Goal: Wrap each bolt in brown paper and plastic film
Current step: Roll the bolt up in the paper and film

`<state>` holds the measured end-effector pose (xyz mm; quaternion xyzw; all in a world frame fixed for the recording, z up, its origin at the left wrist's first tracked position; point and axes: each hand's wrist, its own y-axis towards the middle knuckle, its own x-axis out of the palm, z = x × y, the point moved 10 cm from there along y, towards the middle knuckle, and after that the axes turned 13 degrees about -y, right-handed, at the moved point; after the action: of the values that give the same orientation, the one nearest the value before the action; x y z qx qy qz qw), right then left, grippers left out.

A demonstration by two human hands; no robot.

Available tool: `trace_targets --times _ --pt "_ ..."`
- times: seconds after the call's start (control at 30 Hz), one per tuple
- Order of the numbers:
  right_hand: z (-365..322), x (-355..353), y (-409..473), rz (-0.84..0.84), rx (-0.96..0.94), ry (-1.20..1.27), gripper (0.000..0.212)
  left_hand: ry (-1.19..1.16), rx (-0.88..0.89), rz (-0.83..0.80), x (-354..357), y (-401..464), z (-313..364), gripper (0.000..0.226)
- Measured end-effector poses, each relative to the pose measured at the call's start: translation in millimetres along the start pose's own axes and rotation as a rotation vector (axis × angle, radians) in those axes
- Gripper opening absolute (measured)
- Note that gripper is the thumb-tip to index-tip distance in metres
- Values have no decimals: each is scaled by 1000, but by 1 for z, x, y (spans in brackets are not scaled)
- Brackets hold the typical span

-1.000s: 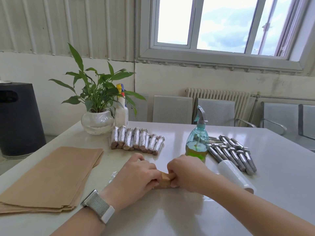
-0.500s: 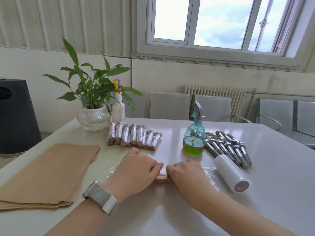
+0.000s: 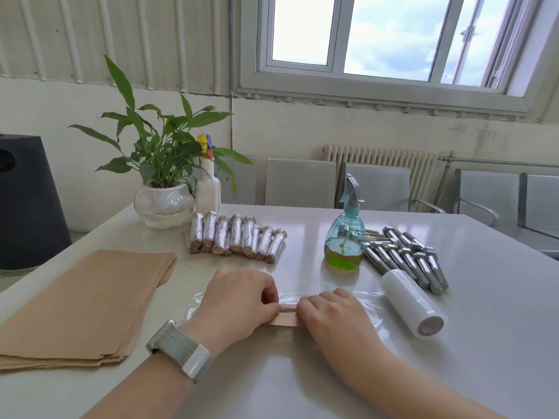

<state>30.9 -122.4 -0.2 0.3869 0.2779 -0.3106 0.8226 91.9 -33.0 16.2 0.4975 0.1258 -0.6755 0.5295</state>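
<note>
Left hand and right hand, fingers curled, press a paper-wrapped bolt onto plastic film at the bench front. Wrapped bolts lie finished behind; bare bolts remain.

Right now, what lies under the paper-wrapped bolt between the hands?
A sheet of clear plastic film spreads on the table beneath the paper-wrapped bolt. Both hands cover its ends.

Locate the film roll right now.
In the head view, the film roll lies on its side on the table, right of the right hand, just in front of the bare bolts and spray bottle.
</note>
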Motion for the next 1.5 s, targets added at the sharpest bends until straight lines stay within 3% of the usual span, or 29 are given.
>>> trace_targets --times 0.1,0.23,0.33,0.53,0.9,1.0,1.03,1.17,1.27,1.33,1.5 --pt "7 1 -8 25 -28 68 17 -43 12 -8 0 -4 3 6" --pt "21 4 -23 10 -87 158 46 -93 12 -44 1 -5 0 8" --pt "31 4 -28 -10 -92 202 52 -108 16 -64 2 -5 0 12" --pt "37 -2 -30 43 -112 272 44 -162 -3 -84 4 -7 -3 13" --pt "31 -8 -44 101 -251 160 27 -123 4 -77 4 -8 -2 12" --pt "29 -12 -49 147 -283 91 56 -131 4 -80 5 -8 -2 14" --pt "29 -13 -49 145 -288 72 56 -133 7 -80 5 -7 -2 14" --pt "34 -11 -45 48 -284 137 28 -158 13 -99 7 -6 -4 14" --pt "54 0 -25 -98 -82 320 46 -172 22 -109 7 -5 -5 16" --pt "70 12 -4 -186 86 425 39 -168 35 -114 9 -5 -4 17" --pt "47 54 26 -568 0 526 26 -126 92 -108 10 -5 1 21"
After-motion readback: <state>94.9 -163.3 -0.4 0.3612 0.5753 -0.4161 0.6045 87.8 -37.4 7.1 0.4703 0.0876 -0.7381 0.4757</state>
